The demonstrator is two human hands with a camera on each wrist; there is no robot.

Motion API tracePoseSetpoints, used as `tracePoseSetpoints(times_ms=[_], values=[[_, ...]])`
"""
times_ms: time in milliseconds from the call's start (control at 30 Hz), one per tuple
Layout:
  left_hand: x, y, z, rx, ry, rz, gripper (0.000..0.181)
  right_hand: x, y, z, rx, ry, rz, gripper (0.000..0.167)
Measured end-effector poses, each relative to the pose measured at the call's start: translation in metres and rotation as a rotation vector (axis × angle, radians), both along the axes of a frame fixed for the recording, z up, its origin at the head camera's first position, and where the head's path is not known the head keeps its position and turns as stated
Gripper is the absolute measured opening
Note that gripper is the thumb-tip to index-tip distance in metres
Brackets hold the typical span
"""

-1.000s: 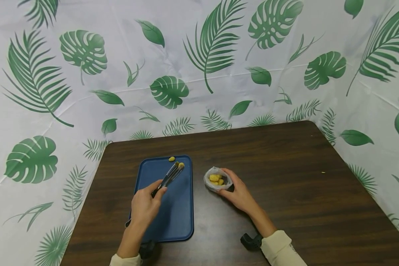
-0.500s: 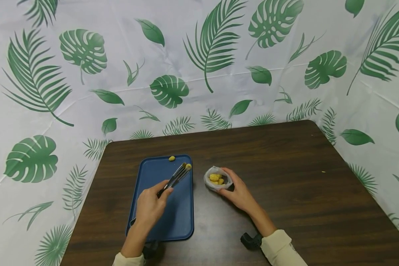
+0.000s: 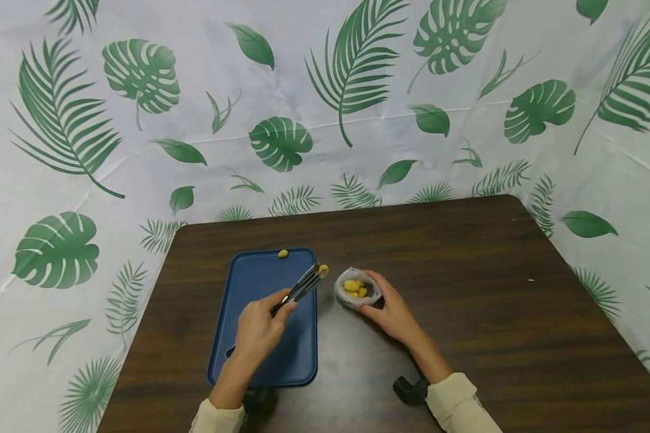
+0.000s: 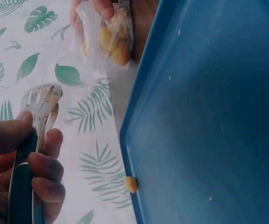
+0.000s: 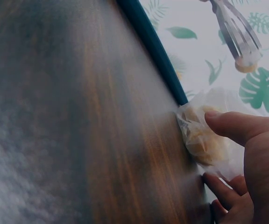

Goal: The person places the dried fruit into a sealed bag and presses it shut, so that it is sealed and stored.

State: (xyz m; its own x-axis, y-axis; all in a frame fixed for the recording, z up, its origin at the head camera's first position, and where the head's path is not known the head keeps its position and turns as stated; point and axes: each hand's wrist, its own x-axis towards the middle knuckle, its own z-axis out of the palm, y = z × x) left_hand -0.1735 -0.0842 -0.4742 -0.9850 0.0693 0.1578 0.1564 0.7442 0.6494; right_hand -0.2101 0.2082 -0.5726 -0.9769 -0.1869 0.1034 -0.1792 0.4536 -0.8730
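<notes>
My left hand grips a pair of metal tongs with dark handles. A small yellow nut-like piece is held between the tong tips, just past the right edge of the blue tray. To the right of it, my right hand holds a small clear plastic bag standing on the table, its mouth facing up. Several yellow pieces lie inside the bag. In the left wrist view, the slotted tong heads mostly cover the held piece. Another yellow piece sits at the tray's far rim.
A dark wood-grain table carries everything. Tiny crumbs dot the tray, and a small pale bit lies on the table at right. Behind the table hangs a white leaf-print cloth.
My left hand has carried the tongs with the yellow piece rightward, from over the tray past its right edge towards the bag. The right hand and bag have stayed in place.
</notes>
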Motion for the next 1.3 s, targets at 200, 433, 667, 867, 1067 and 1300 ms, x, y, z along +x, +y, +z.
tracePoseSetpoints(times_ms=[200,433,667,867,1067,1300], values=[[-0.001,0.007,-0.001,-0.001,0.02,-0.016,0.031,-0.001,0.001,0.0,0.014,0.004,-0.002,0.076],[-0.003,0.014,-0.002,-0.011,0.022,-0.051,0.03,0.0,0.001,-0.002,0.013,0.005,-0.007,0.076],[-0.002,0.02,0.001,-0.017,0.006,-0.084,0.032,0.001,0.001,0.001,0.011,0.0,-0.004,0.076],[-0.001,0.026,0.0,-0.023,-0.007,-0.105,0.033,0.001,0.001,0.002,0.026,-0.004,-0.007,0.076],[0.001,0.031,-0.002,-0.019,-0.016,-0.146,0.035,0.001,0.001,0.002,0.019,-0.004,-0.001,0.077],[0.001,0.04,-0.002,-0.014,0.002,-0.174,0.033,0.002,0.001,0.002,0.004,-0.002,0.0,0.076]])
